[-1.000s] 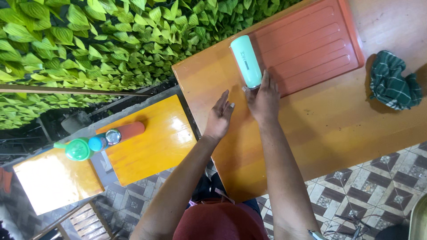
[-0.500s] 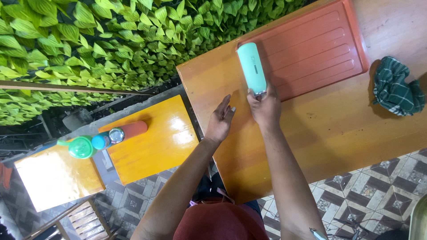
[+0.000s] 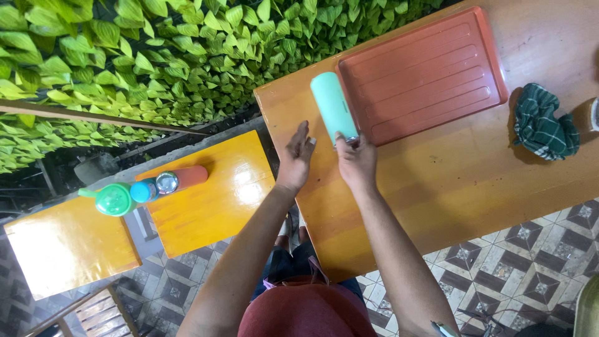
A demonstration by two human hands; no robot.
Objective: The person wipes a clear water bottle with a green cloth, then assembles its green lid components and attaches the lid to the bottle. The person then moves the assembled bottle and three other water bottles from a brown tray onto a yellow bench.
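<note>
right hand (image 3: 355, 163) gripping mint bottle (image 3: 334, 106) base on desk (image 3: 449, 181) | left hand (image 3: 296, 156) spread, just beside | red tray (image 3: 424, 75) touching bottle | green cloth (image 3: 544, 122) well apart

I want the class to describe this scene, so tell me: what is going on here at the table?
A person at a wooden table grips the lower end of a mint-green bottle with the right hand. The bottle lies just beside a red-brown tray. The left hand is open, flat near the table's edge, holding nothing. A green checked cloth lies further right, and more bottles stand on a yellow stool.
</note>
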